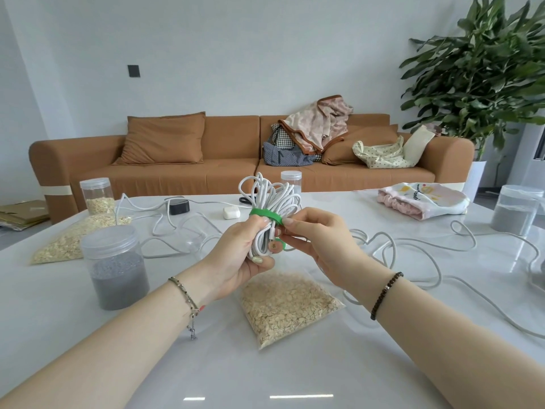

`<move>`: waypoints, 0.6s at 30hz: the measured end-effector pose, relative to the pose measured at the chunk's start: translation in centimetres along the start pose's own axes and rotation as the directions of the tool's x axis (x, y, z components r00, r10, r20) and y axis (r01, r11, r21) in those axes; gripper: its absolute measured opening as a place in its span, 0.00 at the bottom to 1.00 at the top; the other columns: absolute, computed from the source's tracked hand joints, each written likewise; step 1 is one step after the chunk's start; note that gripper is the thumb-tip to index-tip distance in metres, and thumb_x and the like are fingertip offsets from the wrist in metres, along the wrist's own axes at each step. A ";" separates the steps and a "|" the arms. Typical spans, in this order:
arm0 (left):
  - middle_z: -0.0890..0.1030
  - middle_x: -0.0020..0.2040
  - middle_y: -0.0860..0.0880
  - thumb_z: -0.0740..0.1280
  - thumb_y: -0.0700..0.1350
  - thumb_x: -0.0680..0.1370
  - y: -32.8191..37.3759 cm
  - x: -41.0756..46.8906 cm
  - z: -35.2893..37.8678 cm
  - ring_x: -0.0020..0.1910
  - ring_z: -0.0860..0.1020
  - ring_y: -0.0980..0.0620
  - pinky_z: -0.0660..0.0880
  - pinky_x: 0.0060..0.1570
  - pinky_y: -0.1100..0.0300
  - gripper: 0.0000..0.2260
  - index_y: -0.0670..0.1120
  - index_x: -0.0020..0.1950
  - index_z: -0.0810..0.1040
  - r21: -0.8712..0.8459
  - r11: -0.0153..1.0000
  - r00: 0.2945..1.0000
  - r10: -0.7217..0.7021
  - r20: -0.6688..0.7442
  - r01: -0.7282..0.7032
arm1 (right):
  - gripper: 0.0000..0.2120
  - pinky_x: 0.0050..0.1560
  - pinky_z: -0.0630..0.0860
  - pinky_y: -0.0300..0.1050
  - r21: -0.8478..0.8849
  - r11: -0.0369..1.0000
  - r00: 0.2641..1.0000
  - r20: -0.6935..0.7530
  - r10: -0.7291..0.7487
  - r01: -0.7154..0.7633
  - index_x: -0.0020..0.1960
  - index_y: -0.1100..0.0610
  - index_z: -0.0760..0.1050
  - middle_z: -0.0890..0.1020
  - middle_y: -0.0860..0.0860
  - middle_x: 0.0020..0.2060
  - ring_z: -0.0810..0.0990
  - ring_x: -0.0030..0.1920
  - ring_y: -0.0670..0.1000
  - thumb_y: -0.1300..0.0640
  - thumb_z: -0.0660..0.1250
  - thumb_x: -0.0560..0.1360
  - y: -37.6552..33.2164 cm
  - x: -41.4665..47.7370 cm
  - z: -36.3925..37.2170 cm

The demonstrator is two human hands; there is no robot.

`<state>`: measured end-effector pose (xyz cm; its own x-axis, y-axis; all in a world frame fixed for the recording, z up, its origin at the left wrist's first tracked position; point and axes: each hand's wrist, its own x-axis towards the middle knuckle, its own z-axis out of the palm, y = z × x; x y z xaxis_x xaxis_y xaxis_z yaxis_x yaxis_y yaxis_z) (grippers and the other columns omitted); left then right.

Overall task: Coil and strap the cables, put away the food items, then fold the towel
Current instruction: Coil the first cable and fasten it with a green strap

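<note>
Coiled white cable (272, 199): held upright above the bench (265, 376), its lower half gripped by the left hand (239, 255). Green strap (264, 214): wrapped round the bundle's middle, its end pinched by the right hand (321, 240). Step judged: strapping. Next required: strap drawn snug and fastened. Loose cable (413, 240), bag of oats (289, 305), towel (421, 199): lying on the bench, not yet handled.
</note>
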<state>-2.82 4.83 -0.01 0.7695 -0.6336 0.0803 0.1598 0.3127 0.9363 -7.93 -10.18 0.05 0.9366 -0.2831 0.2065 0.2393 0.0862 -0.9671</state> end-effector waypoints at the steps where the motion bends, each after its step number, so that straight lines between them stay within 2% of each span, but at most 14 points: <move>1: 0.74 0.38 0.47 0.57 0.41 0.84 0.0 0.0 0.0 0.31 0.71 0.55 0.60 0.22 0.68 0.07 0.41 0.52 0.74 -0.001 1.000 1.000 0.001 0.001 -0.001 | 0.08 0.58 0.81 0.49 0.005 1.000 1.000 0.006 0.000 0.000 0.40 0.64 0.76 0.83 0.61 0.41 0.83 0.45 0.55 0.67 0.70 0.77 0.0 -0.1 0.1; 4: 0.73 0.37 0.48 0.57 0.39 0.82 0.1 -0.1 -0.1 0.31 0.71 0.56 0.57 0.22 0.68 0.05 0.42 0.51 0.72 0.017 1.000 1.000 0.010 0.022 -0.011 | 0.07 0.60 0.81 0.50 0.003 1.000 0.999 0.030 -0.010 0.010 0.41 0.64 0.76 0.82 0.59 0.41 0.83 0.45 0.54 0.66 0.70 0.77 -0.1 -0.2 0.2; 6: 0.72 0.39 0.48 0.61 0.40 0.81 0.3 -0.2 -0.2 0.31 0.71 0.56 0.57 0.22 0.68 0.03 0.42 0.53 0.72 0.037 0.999 0.999 0.018 0.048 -0.020 | 0.07 0.64 0.78 0.55 -0.018 1.000 0.999 0.039 -0.022 0.023 0.41 0.64 0.76 0.82 0.59 0.42 0.81 0.47 0.54 0.64 0.70 0.77 -0.1 -0.3 0.3; 9: 0.72 0.38 0.49 0.67 0.48 0.78 0.3 -0.1 -0.1 0.30 0.69 0.56 0.57 0.21 0.68 0.12 0.43 0.57 0.75 0.103 0.993 0.998 0.045 0.049 -0.050 | 0.10 0.69 0.71 0.62 -0.044 0.999 0.998 0.052 -0.026 0.028 0.38 0.59 0.76 0.83 0.55 0.38 0.75 0.46 0.56 0.62 0.70 0.78 0.1 -0.4 0.4; 11: 0.72 0.40 0.47 0.66 0.46 0.79 0.3 0.0 -0.1 0.31 0.69 0.55 0.59 0.21 0.67 0.12 0.41 0.59 0.75 0.135 0.989 0.997 0.060 0.041 -0.065 | 0.11 0.66 0.72 0.62 -0.062 0.998 0.998 0.059 -0.027 0.031 0.37 0.57 0.75 0.82 0.53 0.37 0.73 0.46 0.56 0.61 0.70 0.78 0.1 -0.5 0.5; 14: 0.71 0.45 0.43 0.65 0.40 0.80 0.2 0.1 -0.2 0.33 0.70 0.54 0.60 0.22 0.66 0.08 0.39 0.58 0.78 0.182 0.980 0.996 0.075 0.045 -0.082 | 0.11 0.68 0.71 0.62 -0.090 0.996 0.998 0.055 -0.024 0.028 0.38 0.56 0.73 0.83 0.50 0.37 0.76 0.45 0.53 0.61 0.69 0.79 -0.2 -0.8 0.5; 16: 0.73 0.43 0.45 0.66 0.41 0.79 0.2 0.0 -0.5 0.33 0.70 0.54 0.59 0.23 0.65 0.08 0.40 0.54 0.81 0.187 0.979 0.995 0.071 0.063 -0.082 | 0.12 0.68 0.73 0.58 -0.095 0.995 0.998 0.058 -0.012 0.018 0.38 0.56 0.72 0.83 0.50 0.37 0.80 0.44 0.49 0.61 0.68 0.79 -0.3 -0.9 0.6; 18: 0.74 0.41 0.46 0.66 0.41 0.79 0.2 0.0 -0.6 0.32 0.70 0.54 0.59 0.23 0.65 0.07 0.42 0.51 0.83 0.182 0.980 0.995 0.071 0.073 -0.084 | 0.12 0.68 0.74 0.58 -0.105 0.994 0.998 0.055 -0.009 0.015 0.38 0.56 0.72 0.83 0.51 0.37 0.80 0.44 0.48 0.61 0.69 0.79 -0.3 -1.0 0.7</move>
<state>-2.43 5.33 -0.05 0.7315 -0.6599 0.1718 -0.0206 0.2305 0.9729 -8.73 -9.31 0.22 0.9471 -0.2307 0.2232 0.2249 -0.0192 -0.9742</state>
